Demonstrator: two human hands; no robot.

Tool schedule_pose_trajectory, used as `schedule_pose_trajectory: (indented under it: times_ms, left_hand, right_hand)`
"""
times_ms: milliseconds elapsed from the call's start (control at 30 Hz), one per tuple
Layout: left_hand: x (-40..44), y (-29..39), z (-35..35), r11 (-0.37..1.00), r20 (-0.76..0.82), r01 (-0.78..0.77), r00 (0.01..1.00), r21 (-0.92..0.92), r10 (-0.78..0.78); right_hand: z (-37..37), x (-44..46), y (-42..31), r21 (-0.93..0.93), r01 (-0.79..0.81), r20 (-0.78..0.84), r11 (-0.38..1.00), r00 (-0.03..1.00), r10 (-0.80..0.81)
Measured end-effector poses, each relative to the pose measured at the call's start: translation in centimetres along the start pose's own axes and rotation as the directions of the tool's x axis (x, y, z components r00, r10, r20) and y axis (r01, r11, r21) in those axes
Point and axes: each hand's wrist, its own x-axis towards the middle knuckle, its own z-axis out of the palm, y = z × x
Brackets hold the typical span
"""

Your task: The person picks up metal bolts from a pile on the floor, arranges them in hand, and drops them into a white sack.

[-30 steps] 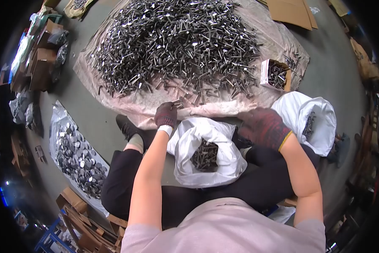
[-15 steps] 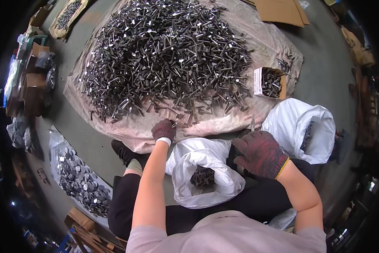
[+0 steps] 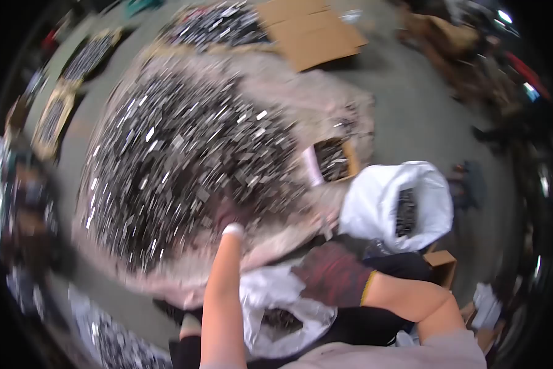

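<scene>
My left hand (image 3: 230,208), in a dark reddish glove, reaches into the near edge of a large pile of metal bolts (image 3: 166,147). Motion smears its fingers, so whether it grips any bolt is unclear. The pile lies on a pinkish cloth (image 3: 282,80). My right hand (image 3: 335,275), in a dark red glove with a yellow cuff edge, is over the right side of an open white sack (image 3: 261,283) between my legs. Its fingers are blurred too, and I cannot tell if they hold anything. Dark metal pieces (image 3: 281,321) show inside that sack.
A second white sack (image 3: 369,206) with metal pieces stands at the right. Behind it is a small carton of bolts (image 3: 332,161). Flattened cardboard (image 3: 310,31) lies at the back. Metal discs (image 3: 126,344) lie on a sheet at lower left.
The whole view has swung and blurred. My left hand has moved forward from the cloth's front edge into the pile. My right hand is now closer to the near sack's opening.
</scene>
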Motion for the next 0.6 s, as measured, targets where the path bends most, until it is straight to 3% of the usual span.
schedule_pose_trajectory:
  times_ms: [33, 67, 100, 167, 233, 367, 433, 533, 600]
  left_hand:
    - [-0.4, 1.8, -1.4, 0.999, 0.097, 0.034, 0.995, -0.038, -0.030]
    - [-1.9, 4.1, -3.5, 0.977, 0.049, 0.038, 0.998, 0.212, -0.049]
    - [-1.3, 3.8, -2.0, 0.957, 0.008, 0.083, 0.996, 0.277, -0.088]
    - [-0.3, 2.5, -1.9, 0.987, 0.089, 0.049, 0.994, 0.151, -0.063]
    - [-0.9, 4.3, -3.8, 0.979, 0.141, 0.096, 0.982, 0.181, -0.122]
    - [-0.7, 1.8, -1.5, 0.971, 0.023, 0.014, 1.000, 0.238, -0.020]
    - [-0.5, 0.0, -0.3, 0.990, -0.082, -0.072, 0.993, 0.124, 0.082]
    - [-0.8, -0.8, -0.8, 0.980, -0.114, -0.101, 0.986, 0.172, 0.122]
    - [-0.8, 0.5, -2.8, 0.981, 0.030, -0.126, 0.992, 0.145, 0.123]
  right_hand:
    - [-0.8, -0.1, -0.1, -0.022, -0.021, 0.072, 1.000, 0.997, 0.022]
    - [-1.3, -0.4, -0.3, -0.071, -0.009, 0.031, 0.997, 0.999, 0.011]
    - [-0.7, -0.6, -0.2, -0.082, 0.000, 0.008, 0.997, 1.000, 0.001]
    - [-1.3, -0.5, -0.3, -0.081, -0.019, 0.059, 0.997, 0.998, 0.024]
    - [-1.4, -0.7, 0.1, -0.054, -0.039, 0.062, 0.998, 0.997, 0.042]
    - [-1.1, -1.0, 0.4, -0.003, -0.025, 0.041, 1.000, 0.999, 0.025]
    - [-1.5, -1.1, 0.2, -0.014, -0.026, 0.039, 1.000, 0.999, 0.027]
    - [-1.1, -0.9, 0.1, -0.029, -0.021, 0.052, 0.999, 0.998, 0.023]
    - [-1.0, -0.9, 0.1, -0.041, -0.011, 0.063, 0.999, 0.998, 0.013]
